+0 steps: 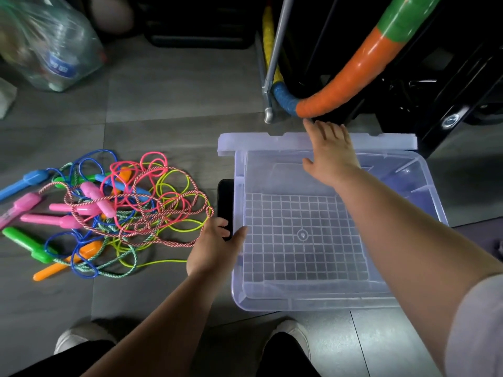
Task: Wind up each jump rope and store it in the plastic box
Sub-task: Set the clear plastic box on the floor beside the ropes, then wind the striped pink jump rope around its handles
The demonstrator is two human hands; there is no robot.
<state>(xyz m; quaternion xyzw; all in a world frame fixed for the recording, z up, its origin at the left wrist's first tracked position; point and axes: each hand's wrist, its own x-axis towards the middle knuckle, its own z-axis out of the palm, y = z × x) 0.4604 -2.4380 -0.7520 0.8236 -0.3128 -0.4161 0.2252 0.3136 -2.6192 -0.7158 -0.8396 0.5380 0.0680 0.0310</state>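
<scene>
Your left hand point(215, 246) grips the near-left rim of the plastic box point(307, 302), thumb inside; your right hand point(330, 153), fingers spread, presses its far rim. Box is empty. Tangled jump ropes point(122, 205) lie left of your left fingers: next, free one rope.

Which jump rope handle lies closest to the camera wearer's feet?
The orange handle at the pile's near edge. The green handle lies just beyond it; the pink and blue handles sit farther away.

bottle bag point(51, 47) far-left | hoop point(353, 74) behind | grey floor point(174, 91)
</scene>
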